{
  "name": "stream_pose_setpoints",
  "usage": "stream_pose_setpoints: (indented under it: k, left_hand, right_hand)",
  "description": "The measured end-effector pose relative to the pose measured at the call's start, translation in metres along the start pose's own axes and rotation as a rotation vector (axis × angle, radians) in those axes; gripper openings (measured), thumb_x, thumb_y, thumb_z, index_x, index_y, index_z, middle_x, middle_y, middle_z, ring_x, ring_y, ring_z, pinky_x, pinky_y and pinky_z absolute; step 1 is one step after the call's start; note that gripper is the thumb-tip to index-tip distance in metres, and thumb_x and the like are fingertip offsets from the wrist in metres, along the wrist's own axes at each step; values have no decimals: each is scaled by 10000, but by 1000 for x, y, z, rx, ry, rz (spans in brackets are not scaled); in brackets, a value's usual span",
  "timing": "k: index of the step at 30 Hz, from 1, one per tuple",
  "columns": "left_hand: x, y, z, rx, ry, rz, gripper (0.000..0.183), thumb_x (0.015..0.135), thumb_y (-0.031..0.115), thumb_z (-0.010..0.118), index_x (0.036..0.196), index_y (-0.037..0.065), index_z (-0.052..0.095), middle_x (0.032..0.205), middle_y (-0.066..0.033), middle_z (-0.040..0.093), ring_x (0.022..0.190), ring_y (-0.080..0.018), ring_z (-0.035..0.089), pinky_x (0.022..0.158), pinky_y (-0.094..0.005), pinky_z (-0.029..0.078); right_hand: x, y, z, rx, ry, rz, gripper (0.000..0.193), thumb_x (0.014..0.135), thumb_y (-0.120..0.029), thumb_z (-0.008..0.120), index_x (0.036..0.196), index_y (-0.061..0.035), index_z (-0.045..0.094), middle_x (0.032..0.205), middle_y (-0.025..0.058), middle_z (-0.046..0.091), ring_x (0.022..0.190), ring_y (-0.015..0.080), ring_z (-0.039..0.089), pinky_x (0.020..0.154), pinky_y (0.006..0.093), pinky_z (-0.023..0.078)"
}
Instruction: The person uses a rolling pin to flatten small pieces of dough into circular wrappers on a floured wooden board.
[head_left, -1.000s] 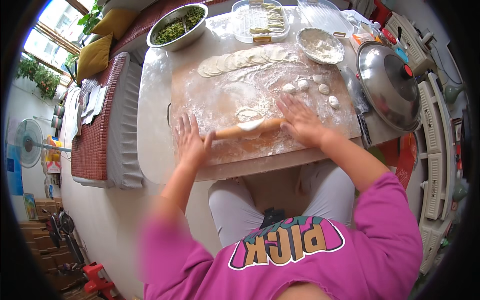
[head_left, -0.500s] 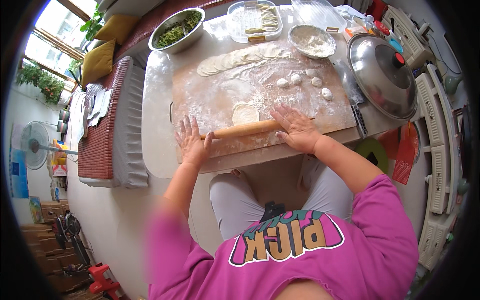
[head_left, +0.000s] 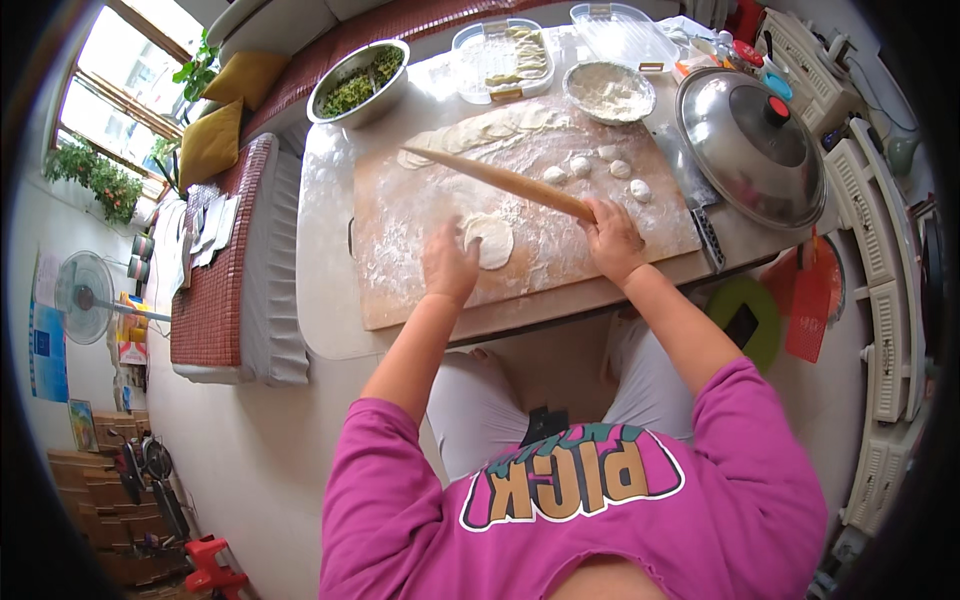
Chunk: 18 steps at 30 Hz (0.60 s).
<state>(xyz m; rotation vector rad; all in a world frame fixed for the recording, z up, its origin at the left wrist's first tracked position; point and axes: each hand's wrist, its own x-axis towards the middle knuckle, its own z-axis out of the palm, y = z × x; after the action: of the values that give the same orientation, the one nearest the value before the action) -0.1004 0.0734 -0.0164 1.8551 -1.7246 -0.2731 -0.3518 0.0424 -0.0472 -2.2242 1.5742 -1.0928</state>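
Note:
My right hand is closed round one end of a wooden rolling pin. The pin is lifted off the board and slants to the far left. My left hand, a little blurred, has its fingers curled at the left edge of a flat round dough wrapper and holds that edge. The wrapper lies on a floured wooden board. Several small dough balls sit at the board's right. Along its far side runs an overlapping row of rolled wrappers, partly behind the pin's tip.
Beyond the board stand a metal bowl of chopped green filling, a plastic box with dumplings and a bowl of flour. To the right are a large domed lid and a knife with a black handle.
My left hand has left the rolling pin and moved right onto the wrapper's edge. My right hand has raised the pin off the board and swung its free end away from me.

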Motion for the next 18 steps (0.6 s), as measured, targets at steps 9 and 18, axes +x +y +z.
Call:
stream_pose_setpoints:
  k: [9,18]
  left_hand:
    - [50,-2,8,152,-371,-89,312,663,229,707,900,57,599,801,-141,618,798,-293,593,727,-369,463]
    - [52,-2,13,-101,-350,-2,184,721,143,646,839,17,580,781,-159,609,731,-279,588,667,-350,466]
  right_hand:
    - [0,-1,3,-25,34,33,324,797,-187,588,1090,-84,494,992,97,546,947,288,499,813,400,395]
    - [2,2,3,-29,61,22,328,792,-163,586,1100,-88,501,980,101,553,932,295,502,811,402,395]
